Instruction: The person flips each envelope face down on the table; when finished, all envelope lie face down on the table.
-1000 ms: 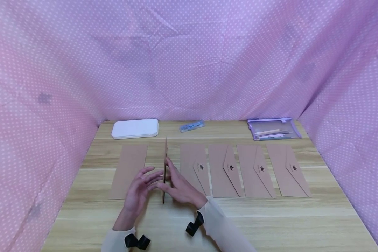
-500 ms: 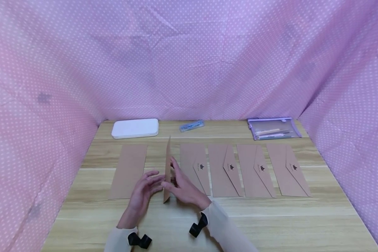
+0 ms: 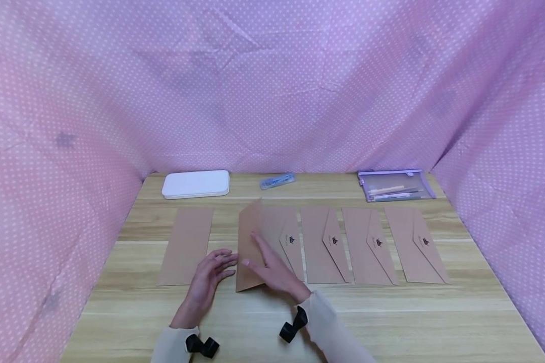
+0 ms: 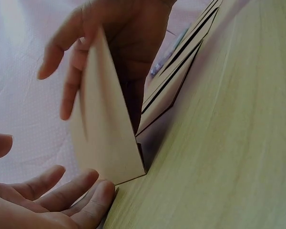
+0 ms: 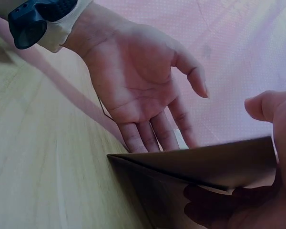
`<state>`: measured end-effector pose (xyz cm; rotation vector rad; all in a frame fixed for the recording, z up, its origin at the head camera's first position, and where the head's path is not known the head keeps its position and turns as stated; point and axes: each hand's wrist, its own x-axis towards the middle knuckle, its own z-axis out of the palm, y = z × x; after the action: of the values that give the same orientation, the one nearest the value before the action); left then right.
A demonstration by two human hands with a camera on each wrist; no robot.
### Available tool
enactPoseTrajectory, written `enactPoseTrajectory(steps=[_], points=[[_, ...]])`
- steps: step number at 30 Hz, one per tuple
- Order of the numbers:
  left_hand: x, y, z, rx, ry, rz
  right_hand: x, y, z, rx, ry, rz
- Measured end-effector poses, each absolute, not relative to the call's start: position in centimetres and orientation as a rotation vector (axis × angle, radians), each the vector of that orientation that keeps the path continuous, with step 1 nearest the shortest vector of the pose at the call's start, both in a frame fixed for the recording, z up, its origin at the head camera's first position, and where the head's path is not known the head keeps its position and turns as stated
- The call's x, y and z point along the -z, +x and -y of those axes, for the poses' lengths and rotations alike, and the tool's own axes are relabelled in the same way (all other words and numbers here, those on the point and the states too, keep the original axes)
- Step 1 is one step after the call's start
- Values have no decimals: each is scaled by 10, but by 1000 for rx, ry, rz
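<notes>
My right hand [image 3: 274, 272] grips a plain brown envelope [image 3: 247, 229] by its right side, thumb over the upper face and the other fingers underneath. The envelope tilts, its right side raised and its left edge down at the wooden table. My left hand [image 3: 206, 280] lies palm inward with loosely bent fingers, its fingertips right at that left edge. In the left wrist view, the left fingers [image 4: 83, 188] sit by the envelope's lower corner. A second brown envelope [image 3: 186, 242] lies flat beyond the left hand. Just right of the held one, another envelope [image 3: 279, 222] is partly covered.
Further right, several brown envelopes [image 3: 320, 262] lie in a row with flaps and black crown prints showing. A white flat case [image 3: 195, 184], a small blue packet [image 3: 277, 181] and a purple mesh zip pouch [image 3: 392, 185] with pens stand along the back. A pink dotted cloth [image 3: 272, 101] surrounds the table.
The envelope has gone from standing on edge to leaning over rightward, its broad face now showing. My right hand moved slightly right with it; the left hand stays near its left edge.
</notes>
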<state>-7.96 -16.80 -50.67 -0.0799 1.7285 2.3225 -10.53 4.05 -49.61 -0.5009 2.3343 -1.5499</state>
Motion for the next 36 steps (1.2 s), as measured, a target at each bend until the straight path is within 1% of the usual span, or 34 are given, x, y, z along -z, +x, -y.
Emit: enactPoseTrajectory(steps=[13, 18, 23, 36], points=[[507, -77, 168, -2322, -73, -1736, 506, -110, -39, 1673, -214, -2374], [503, -74, 166, -2315, -185, -1795, 509, -112, -39, 1729, -124, -2316], [502, -68, 165, -2317, -302, -1836, 507, -114, -40, 1803, -114, -2274], [513, -49, 149, -2468, -261, -1626, 498, -119, -37, 1959, -87, -2171]])
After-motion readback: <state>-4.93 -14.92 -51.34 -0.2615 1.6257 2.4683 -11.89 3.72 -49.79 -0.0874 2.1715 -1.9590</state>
